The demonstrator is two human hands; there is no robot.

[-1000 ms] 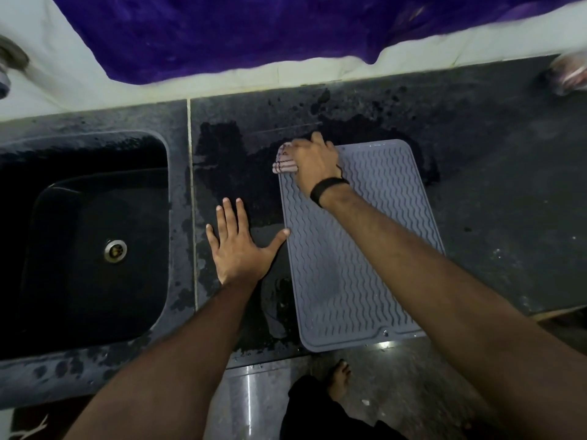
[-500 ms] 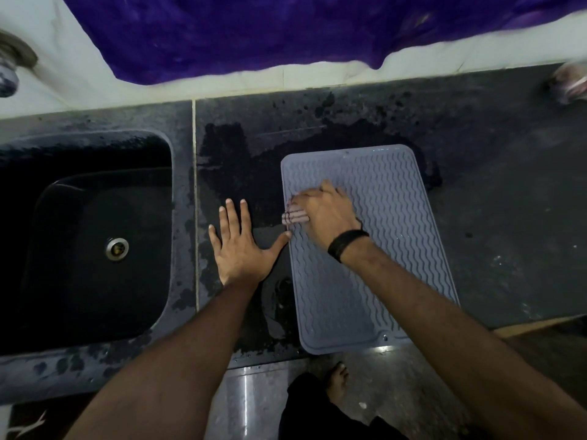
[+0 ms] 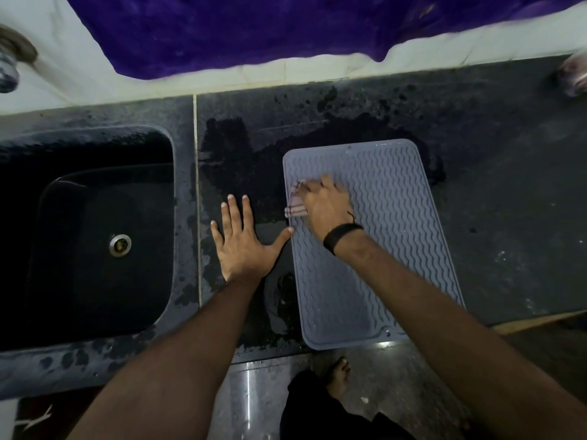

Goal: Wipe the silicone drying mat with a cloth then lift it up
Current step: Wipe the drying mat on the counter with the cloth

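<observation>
A grey silicone drying mat (image 3: 390, 236) with wavy ridges lies flat on the dark counter, its near edge at the counter's front. My right hand (image 3: 324, 204) presses a folded pinkish striped cloth (image 3: 296, 203) onto the mat's upper left part; the cloth pokes out under my fingers by the mat's left edge. My left hand (image 3: 243, 239) lies flat on the counter with fingers spread, its thumb tip touching the mat's left edge.
A black sink (image 3: 92, 236) with a metal drain is set into the counter (image 3: 508, 185) on the left. Wet patches darken the counter around the mat. A purple cloth (image 3: 254, 30) hangs at the back wall. A blurred small object (image 3: 573, 74) sits far right.
My right hand slid the cloth from the mat's top left corner down toward its middle, then back up a little along the left side. My left hand stayed put.
</observation>
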